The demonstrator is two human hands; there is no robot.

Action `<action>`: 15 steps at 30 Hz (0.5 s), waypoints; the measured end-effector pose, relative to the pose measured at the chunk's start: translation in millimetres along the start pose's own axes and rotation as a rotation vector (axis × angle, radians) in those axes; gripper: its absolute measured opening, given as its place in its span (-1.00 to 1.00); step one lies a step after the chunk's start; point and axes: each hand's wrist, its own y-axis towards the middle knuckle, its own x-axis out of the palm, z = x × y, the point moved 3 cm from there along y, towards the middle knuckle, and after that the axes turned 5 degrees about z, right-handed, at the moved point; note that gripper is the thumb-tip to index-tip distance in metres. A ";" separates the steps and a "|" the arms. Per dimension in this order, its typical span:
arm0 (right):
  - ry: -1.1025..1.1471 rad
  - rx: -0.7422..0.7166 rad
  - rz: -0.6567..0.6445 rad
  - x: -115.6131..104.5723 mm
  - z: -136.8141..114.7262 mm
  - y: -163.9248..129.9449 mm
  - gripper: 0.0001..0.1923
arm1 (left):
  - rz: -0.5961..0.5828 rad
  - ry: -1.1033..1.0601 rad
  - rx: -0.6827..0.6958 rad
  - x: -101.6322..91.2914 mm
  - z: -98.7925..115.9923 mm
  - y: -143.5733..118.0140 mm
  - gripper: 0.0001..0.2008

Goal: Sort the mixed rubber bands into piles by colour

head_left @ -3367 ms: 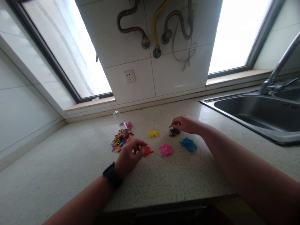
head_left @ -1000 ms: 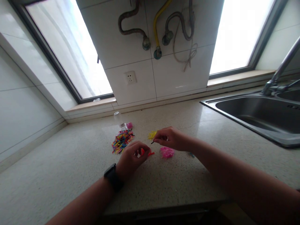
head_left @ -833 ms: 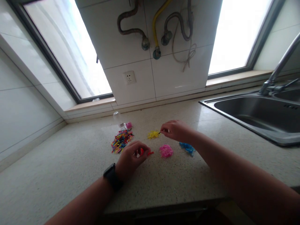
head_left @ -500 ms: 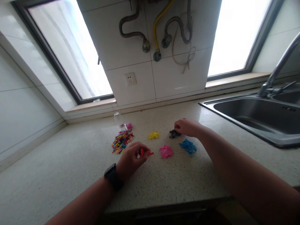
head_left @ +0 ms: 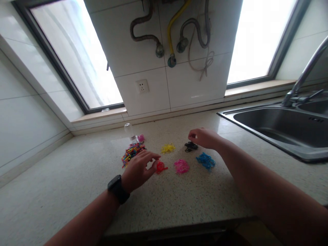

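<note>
Left hand (head_left: 137,169) low in the middle of the frame, black smartwatch (head_left: 118,189) on the wrist, fingers spread loosely open over the speckled tabletop (head_left: 64,177), fingertips just beside the red pile of small rubber bands (head_left: 161,167); nothing clearly held. Right hand (head_left: 203,138) right of centre, fingers curled in a loose pinch just above and beside the black pile (head_left: 190,146); whether a band sits in that grip cannot be told. Sorted by colour in the middle of the frame: yellow pile (head_left: 168,148) behind, pink pile (head_left: 181,166) in front beside the red, blue pile (head_left: 205,160) to the right, just below the right wrist. Mixed multicoloured heap (head_left: 130,152) left of centre, partly behind the left fingers, with a small clear bottle (head_left: 128,130) and a pink cap (head_left: 140,138) lying just behind it. Steel sink (head_left: 279,128) and faucet (head_left: 304,73) at the right edge. White wall socket (head_left: 142,86) on the tiles above centre, hoses (head_left: 176,24) higher up. No readable writing or brand anywhere.
</note>
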 end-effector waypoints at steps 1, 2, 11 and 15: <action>0.011 0.001 0.007 -0.5 0.0 0.2 -0.75 | 0.038 0.065 -0.014 -4.9 -3.9 2.2 -0.76; 0.018 0.005 0.010 -0.8 0.2 0.3 -0.75 | 0.081 0.139 -0.040 -10.1 -9.0 4.1 -0.71; 0.037 0.006 0.013 1.1 0.5 -0.1 -0.77 | -0.020 0.388 -0.231 -25.6 -89.0 -4.2 -0.60; 0.053 -0.051 0.033 1.5 -1.6 0.3 -0.79 | -0.086 0.489 -0.330 -26.9 -108.8 -9.3 -0.64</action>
